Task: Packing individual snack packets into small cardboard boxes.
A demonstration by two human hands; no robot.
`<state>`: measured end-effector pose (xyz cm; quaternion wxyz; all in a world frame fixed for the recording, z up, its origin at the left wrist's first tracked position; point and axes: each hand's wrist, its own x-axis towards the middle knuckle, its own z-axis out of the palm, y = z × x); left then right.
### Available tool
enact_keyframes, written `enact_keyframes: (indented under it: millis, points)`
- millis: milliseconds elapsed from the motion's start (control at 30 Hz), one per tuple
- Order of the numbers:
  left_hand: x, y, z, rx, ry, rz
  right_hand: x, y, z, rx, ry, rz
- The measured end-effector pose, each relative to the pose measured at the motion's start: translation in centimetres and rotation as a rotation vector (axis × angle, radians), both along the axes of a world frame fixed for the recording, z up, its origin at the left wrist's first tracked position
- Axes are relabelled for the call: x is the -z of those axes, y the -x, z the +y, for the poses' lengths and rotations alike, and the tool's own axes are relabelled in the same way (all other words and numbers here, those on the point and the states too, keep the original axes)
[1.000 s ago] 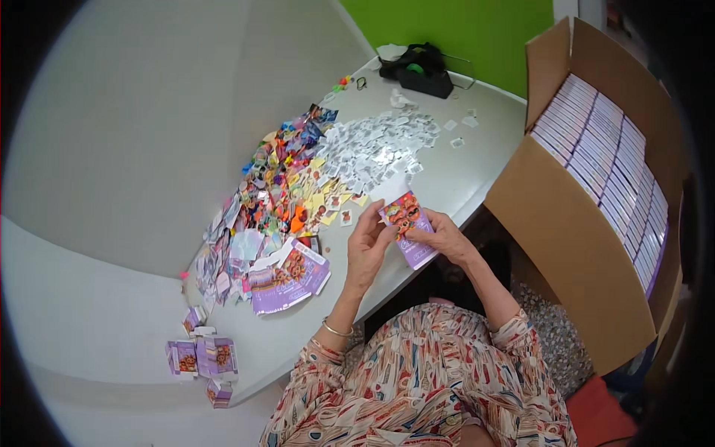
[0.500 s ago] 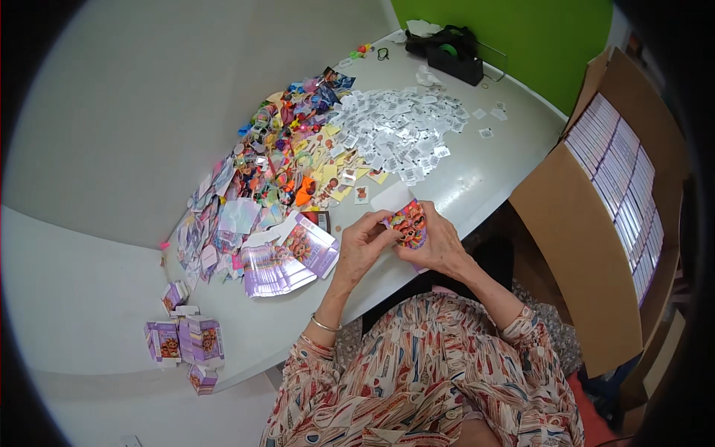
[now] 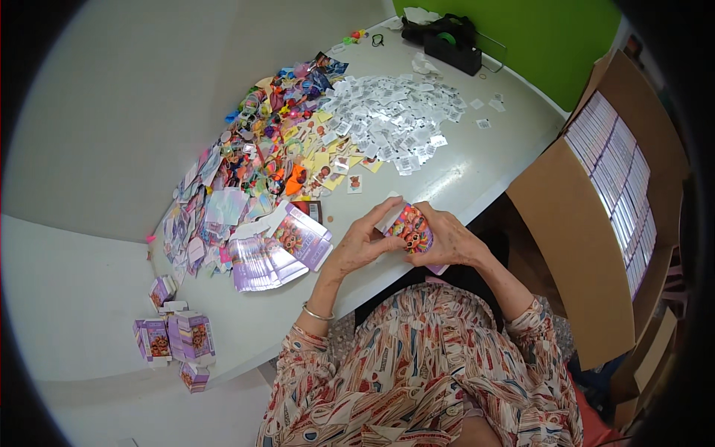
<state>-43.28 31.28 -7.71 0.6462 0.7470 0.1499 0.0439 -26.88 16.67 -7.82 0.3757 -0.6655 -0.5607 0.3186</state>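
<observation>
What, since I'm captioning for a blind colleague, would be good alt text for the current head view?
A person's left hand and right hand hold a printed purple carton near the edge of a pale table. Fanned flat cartons, colourful trinkets and small white slips lie on the table; at right stands an open, packed cardboard box.

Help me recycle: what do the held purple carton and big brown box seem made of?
Held purple carton: likely thin printed paperboard, perhaps glossy, going by its pale flap and vivid colours.
Big brown box: probably cardboard, matte, judging by its plain flat panels.
</observation>
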Motion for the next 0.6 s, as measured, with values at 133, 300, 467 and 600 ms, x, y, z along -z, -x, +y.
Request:
enact_keyframes:
  millis: [133, 300, 467, 600]
  points:
    - [1.8, 0.1, -1.1, -0.062, 0.05, -0.163, 0.6, 0.5, 0.1, 0.021, 0.01, 0.009]
    - [1.5, -0.4, -2.0, -0.073, 0.018, -0.132, 0.1, 0.9, -0.4, 0.059, 0.021, -0.043]
    - [0.0, -0.8, -2.7, -0.122, 0.064, -0.076, 0.0, 0.8, -0.9, 0.072, -0.05, -0.099]
    - [0.2, -1.3, -3.2, -0.121, -0.064, -0.063, 0.4, 0.7, -1.4, 0.072, -0.081, -0.124]
